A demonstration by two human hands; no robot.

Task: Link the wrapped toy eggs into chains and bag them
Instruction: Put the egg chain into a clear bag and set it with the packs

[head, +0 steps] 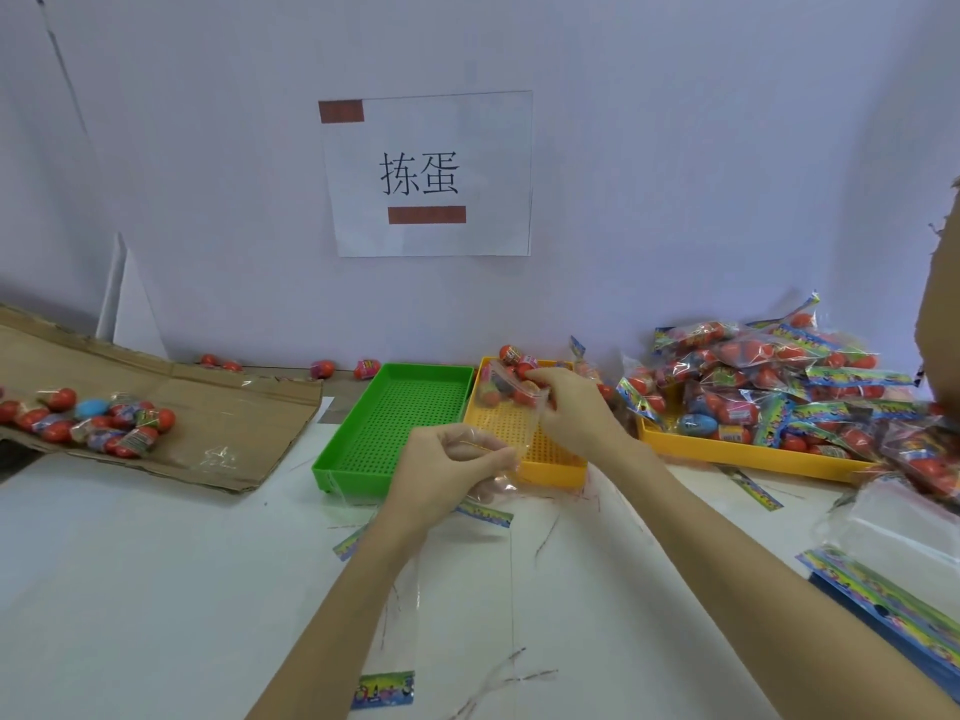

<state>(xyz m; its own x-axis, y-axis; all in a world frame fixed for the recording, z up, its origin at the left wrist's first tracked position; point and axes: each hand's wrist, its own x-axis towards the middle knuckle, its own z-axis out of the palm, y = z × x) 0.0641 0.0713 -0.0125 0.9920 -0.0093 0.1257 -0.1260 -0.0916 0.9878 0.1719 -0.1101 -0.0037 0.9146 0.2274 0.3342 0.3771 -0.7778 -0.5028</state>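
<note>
We hold a clear bag [511,407] of wrapped toy eggs [514,392] above the yellow tray [550,467]: our right hand [563,402] pinches its top, our left hand [452,467] grips its lower end. The green tray [358,459] sits just beside.

Two trays [395,423] sat side by side mid-counter [156,589]; loose eggs [93,420] lay on cardboard [218,407] to the left, bagged eggs [769,376] piled at right.
</note>
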